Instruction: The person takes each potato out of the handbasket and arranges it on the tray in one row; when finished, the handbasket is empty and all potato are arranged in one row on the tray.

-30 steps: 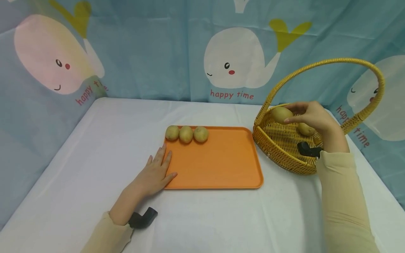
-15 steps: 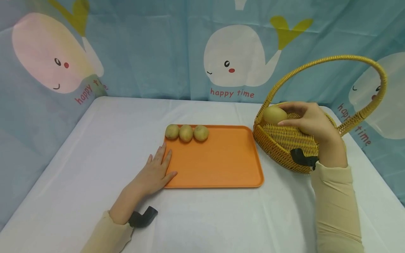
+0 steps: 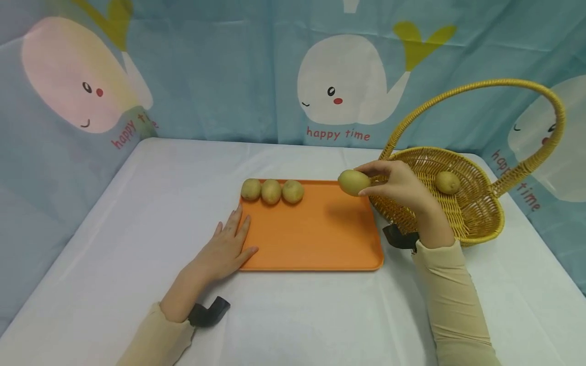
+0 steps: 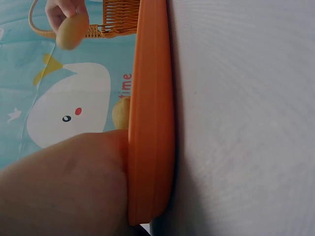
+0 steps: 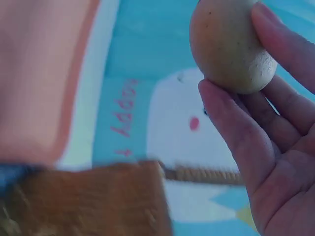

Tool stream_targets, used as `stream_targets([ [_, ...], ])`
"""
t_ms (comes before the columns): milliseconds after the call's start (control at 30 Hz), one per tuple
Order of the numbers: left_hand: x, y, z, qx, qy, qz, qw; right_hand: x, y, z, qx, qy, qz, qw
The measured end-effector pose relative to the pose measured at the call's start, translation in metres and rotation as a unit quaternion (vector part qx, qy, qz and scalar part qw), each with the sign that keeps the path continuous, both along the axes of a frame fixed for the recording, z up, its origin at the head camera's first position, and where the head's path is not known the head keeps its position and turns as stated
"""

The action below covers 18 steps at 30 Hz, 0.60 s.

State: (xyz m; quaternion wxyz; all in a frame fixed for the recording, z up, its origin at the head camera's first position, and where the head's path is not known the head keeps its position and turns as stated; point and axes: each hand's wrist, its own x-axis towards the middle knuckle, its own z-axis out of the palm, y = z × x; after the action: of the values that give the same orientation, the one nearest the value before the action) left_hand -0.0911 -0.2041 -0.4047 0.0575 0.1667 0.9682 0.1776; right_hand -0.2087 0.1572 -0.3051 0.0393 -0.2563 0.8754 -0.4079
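Observation:
My right hand (image 3: 400, 185) pinches a potato (image 3: 354, 182) between thumb and fingers, in the air over the right back part of the orange tray (image 3: 311, 239). In the right wrist view the same potato (image 5: 231, 44) shows smooth and yellowish, with small dark specks. My left hand (image 3: 223, 250) lies with fingers spread on the tray's left edge. Three potatoes (image 3: 271, 192) sit in a row at the tray's back left corner. One more potato (image 3: 447, 182) lies inside the wicker basket (image 3: 480, 208).
The basket stands right of the tray, its tall arched handle (image 3: 476, 87) rising above it. White cloth (image 3: 293, 315) covers the table. Behind hangs a blue curtain (image 3: 220, 76) printed with whales. A black wrist mount (image 3: 209, 311) sits on each wrist.
My right hand has carried the potato left out of the basket to over the tray. The potato left in the basket shows again. My left hand stays in place.

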Motion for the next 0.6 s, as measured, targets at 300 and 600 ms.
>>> stream_targets([
  [300, -0.002, 0.001, -0.002, -0.004, 0.001, 0.001, 1.0000, -0.018, -0.039, -0.027, 0.012, -0.013, 0.033, 0.999],
  [600, -0.001, 0.001, 0.000, -0.009, 0.001, 0.000, 1.0000, -0.028, -0.062, -0.049, 0.040, -0.065, -0.028, 0.997],
])
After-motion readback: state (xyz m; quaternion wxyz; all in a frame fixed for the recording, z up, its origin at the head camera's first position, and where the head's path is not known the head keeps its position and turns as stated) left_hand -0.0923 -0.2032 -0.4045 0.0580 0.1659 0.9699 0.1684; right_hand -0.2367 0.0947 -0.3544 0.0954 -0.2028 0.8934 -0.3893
